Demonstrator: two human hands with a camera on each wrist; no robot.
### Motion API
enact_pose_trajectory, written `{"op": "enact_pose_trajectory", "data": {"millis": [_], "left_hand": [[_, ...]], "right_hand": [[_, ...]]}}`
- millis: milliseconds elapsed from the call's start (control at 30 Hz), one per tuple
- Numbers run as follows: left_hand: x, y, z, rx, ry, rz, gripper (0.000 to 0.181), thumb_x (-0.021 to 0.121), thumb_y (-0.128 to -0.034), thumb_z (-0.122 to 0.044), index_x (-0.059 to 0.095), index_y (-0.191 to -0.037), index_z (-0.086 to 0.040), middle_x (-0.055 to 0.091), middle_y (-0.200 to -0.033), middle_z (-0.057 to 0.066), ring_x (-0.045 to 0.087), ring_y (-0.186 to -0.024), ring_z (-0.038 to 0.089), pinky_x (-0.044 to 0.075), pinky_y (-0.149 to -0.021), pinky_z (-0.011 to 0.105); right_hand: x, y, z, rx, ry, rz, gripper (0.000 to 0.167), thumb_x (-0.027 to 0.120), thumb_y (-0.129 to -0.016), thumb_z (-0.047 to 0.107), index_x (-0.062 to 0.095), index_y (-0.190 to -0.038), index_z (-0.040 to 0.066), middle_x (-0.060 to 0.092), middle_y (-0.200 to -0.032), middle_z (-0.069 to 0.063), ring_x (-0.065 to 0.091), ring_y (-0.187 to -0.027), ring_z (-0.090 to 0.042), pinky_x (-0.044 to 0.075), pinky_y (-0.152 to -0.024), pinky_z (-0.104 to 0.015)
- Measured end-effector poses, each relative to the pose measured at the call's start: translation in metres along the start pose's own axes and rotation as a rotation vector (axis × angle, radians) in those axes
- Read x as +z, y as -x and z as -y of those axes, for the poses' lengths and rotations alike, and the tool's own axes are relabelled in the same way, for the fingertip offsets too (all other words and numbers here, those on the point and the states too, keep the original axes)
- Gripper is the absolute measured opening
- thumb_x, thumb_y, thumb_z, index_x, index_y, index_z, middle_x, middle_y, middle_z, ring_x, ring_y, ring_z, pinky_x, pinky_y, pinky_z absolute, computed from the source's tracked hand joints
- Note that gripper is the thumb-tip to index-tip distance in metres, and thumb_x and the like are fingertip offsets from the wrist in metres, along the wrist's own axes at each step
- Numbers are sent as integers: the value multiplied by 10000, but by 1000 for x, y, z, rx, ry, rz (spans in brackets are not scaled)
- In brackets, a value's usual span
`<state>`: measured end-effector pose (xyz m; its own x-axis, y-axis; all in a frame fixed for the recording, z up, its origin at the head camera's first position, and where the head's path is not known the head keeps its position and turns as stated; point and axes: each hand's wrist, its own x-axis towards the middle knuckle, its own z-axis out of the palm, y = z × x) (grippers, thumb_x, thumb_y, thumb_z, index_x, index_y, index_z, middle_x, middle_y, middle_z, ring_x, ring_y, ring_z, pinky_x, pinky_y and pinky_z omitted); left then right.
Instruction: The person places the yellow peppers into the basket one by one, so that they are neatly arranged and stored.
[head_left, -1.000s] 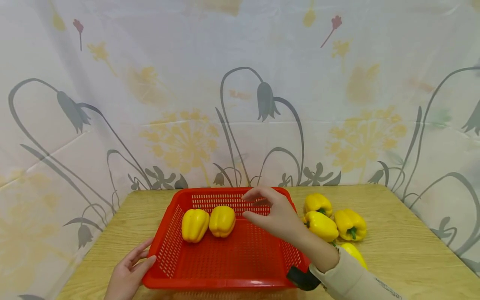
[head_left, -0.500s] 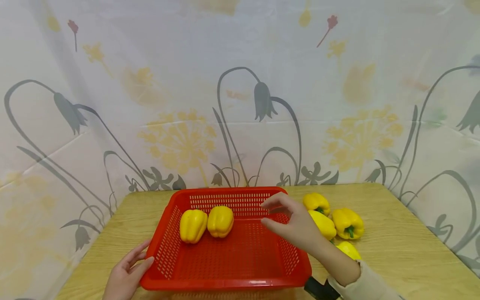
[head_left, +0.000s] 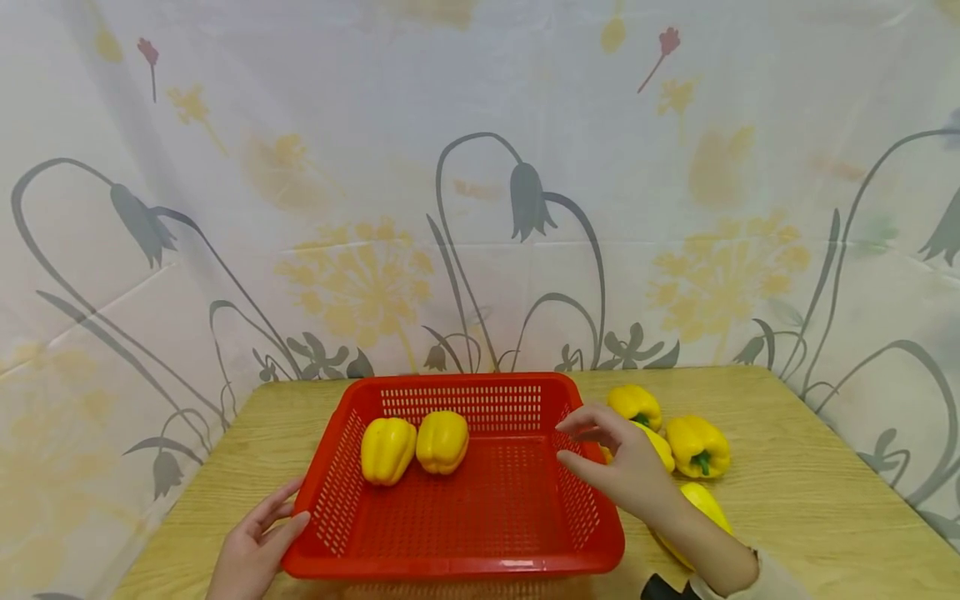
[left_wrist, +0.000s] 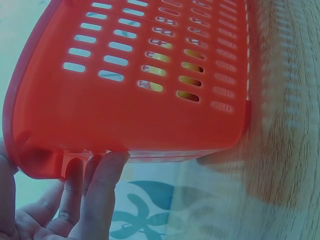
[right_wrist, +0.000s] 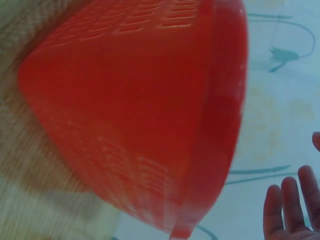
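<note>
A red plastic basket [head_left: 480, 500] with slotted walls stands on the table. Two yellow bell peppers, one at the left [head_left: 387, 451] and one beside it [head_left: 442, 442], lie inside near its left wall. At the left rim my left hand [head_left: 255, 542] grips the basket, thumb on top and fingers against the outside; the left wrist view shows these fingers [left_wrist: 102, 195] touching it. My right hand [head_left: 622, 462] is over the right rim, empty, with fingers and thumb apart. Past it lie several more yellow bell peppers [head_left: 697, 447], some partly hidden by the hand and forearm.
The wood-grain table [head_left: 810, 500] reaches back to a hanging cloth [head_left: 480, 208] with a flower print. A black band [head_left: 660, 588] is on the right wrist, at the frame's bottom edge.
My right hand has moved right, from above the basket's inside to its right rim, and stays empty. The left hand keeps its hold, and the peppers lie where they were.
</note>
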<state>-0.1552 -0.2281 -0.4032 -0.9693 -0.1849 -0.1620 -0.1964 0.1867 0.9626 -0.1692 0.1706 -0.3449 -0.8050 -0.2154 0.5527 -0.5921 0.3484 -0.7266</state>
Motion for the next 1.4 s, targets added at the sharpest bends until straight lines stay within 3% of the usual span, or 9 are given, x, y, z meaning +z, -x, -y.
{"op": "enact_pose_trajectory", "data": {"millis": [167, 333, 500, 1000, 1167, 1400], "left_hand": [[0, 0, 0, 7, -4, -4, 613, 653, -886, -180, 383, -1405, 2, 588, -1054, 113, 651, -841, 140, 554, -688, 348], [0, 0, 0, 25, -3, -10, 601, 648, -888, -175, 390, -1401, 2, 588, -1051, 118, 653, -832, 135, 555, -683, 349], [-1, 0, 2, 16, -11, -10, 599, 646, -889, -169, 388, -1402, 4, 585, -1052, 115, 649, -843, 140, 554, -685, 342], [1, 0, 0, 15, -18, -13, 595, 645, -891, -175, 392, -1399, 4, 581, -1061, 125, 653, -836, 153, 555, -679, 346], [2, 1, 0, 15, -9, -12, 596, 645, -890, -177, 391, -1401, -1, 576, -1060, 122, 652, -830, 148, 555, -680, 341], [1, 1, 0, 14, -12, -16, 600, 650, -888, -185, 394, -1400, -7, 569, -1057, 117, 646, -819, 147, 555, -677, 330]], "right_hand": [[-6, 8, -6, 59, 25, -14, 224, 732, -790, 34, 616, -968, 106, 584, -943, 22, 588, -866, -163, 522, -781, -348], [-12, 15, -8, 70, 65, -27, 204, 722, -801, 37, 615, -973, 61, 587, -951, -17, 571, -877, -200, 503, -785, -257], [-17, 20, -12, 72, 85, -32, 207, 722, -800, 33, 620, -980, 46, 593, -964, -47, 571, -892, -191, 501, -795, -257], [-37, 47, -32, 117, 227, -96, 246, 742, -754, -20, 632, -943, 91, 606, -912, 59, 559, -849, -58, 506, -729, -245], [-44, 57, -40, 124, 306, -136, 276, 767, -727, -8, 644, -930, 131, 608, -899, 81, 539, -855, -36, 468, -717, -179], [-54, 67, -54, 136, 353, -158, 300, 786, -700, -16, 650, -935, 110, 613, -898, 72, 519, -868, 4, 417, -748, -107]]}}
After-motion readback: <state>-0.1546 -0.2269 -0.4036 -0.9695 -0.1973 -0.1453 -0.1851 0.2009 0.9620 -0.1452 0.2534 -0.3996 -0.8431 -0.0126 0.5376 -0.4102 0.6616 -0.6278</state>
